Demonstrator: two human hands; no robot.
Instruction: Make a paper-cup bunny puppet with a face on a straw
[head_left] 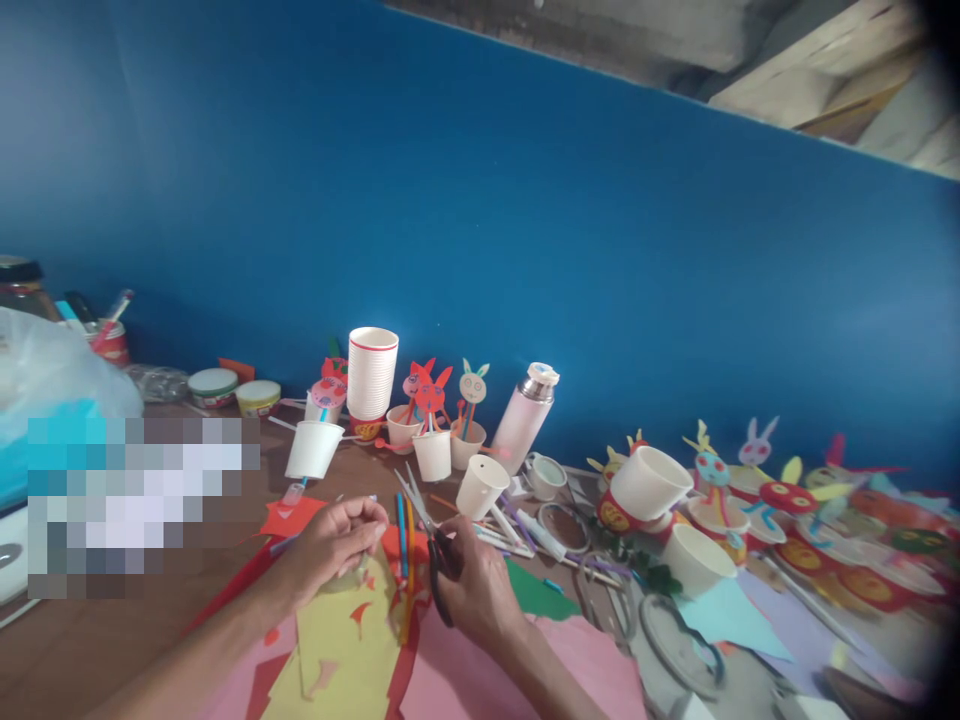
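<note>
My right hand (476, 580) grips the black-handled scissors (417, 498), whose blades point up and to the left, slightly apart. To their left, my left hand (341, 540) is closed with thumb and fingers pinched together. Whatever is in that pinch, if anything, is too small to make out. Under the hands lie yellow paper (349, 640) with small orange scraps on it, and pink paper (465, 660). Blue and orange straws or sticks (409, 585) lie between the hands. A white paper cup (482, 487) tilts just beyond the scissors.
A tall stack of paper cups (373, 375) and a pinkish thermos (525, 415) stand along the blue wall (480, 200). Cups with paper animal heads (431, 395) are nearby, more at right. Tape rolls (682, 645) lie at right; a plastic bag (60, 360) at left.
</note>
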